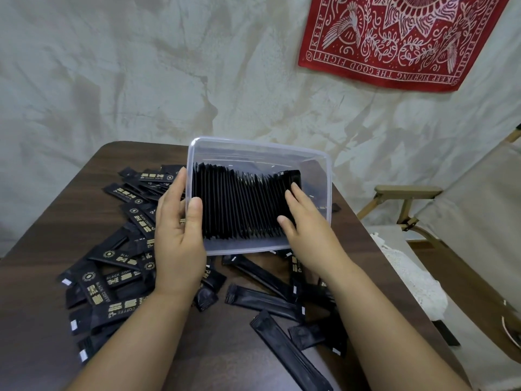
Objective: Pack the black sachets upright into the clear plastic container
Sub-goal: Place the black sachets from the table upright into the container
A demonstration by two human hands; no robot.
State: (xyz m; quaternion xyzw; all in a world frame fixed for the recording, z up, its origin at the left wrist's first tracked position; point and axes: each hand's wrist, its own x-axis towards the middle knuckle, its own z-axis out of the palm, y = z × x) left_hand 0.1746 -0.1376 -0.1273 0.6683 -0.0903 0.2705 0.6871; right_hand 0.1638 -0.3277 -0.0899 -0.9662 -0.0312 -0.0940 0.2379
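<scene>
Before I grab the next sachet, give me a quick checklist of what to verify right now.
1. Container steadied: left hand grips the clear plastic container by its left wall. Ok.
2. Row held: right hand presses the right end of the packed sachets. Ok.
3. Room left: a gap shows between row and right wall. Ok.
4. Supply: loose sachets lie on the table. Ok.
5. Free hand for picking: both are busy. Not ok.
6. Container flat on table: cannot tell.

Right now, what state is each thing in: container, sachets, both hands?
clear plastic container: lid off, partly filled.
packed sachets: on edge in one row, space left at right.
loose sachets: lying flat on the table.
left hand: grips the container's left wall.
right hand: straight fingers press the row's right end.
</scene>
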